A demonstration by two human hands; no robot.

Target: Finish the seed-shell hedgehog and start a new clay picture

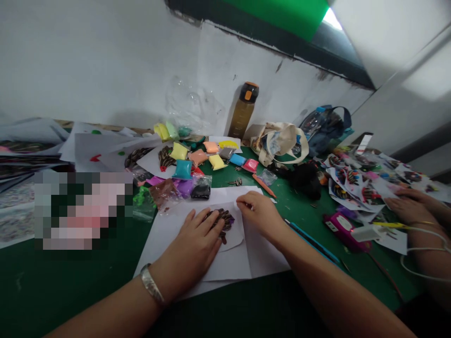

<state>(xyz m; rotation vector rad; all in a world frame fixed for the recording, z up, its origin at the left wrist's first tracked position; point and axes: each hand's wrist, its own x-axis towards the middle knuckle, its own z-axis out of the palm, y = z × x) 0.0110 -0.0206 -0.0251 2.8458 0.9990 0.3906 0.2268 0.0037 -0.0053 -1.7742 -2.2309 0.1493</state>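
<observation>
My left hand point(196, 248), with a silver bracelet at the wrist, lies flat with its fingers spread. Its fingertips rest on a cluster of dark striped seeds point(225, 220), which look like sunflower seeds with a bit of purple among them. The seeds sit on a small white paper cutout point(234, 241) with a rounded lower edge. My right hand point(262, 213) is closed in a pinch at the cutout's upper right edge. Beneath the cutout are larger white paper sheets point(225, 272). The left fingers hide part of the seeds.
Packets of coloured clay point(198, 157) and an orange pen point(264, 185) lie beyond the paper. A bottle point(243, 110) and a cloth bag point(278, 143) stand by the wall. To the right are a magenta power strip point(347, 231), decorated papers and another person's hands point(408, 206).
</observation>
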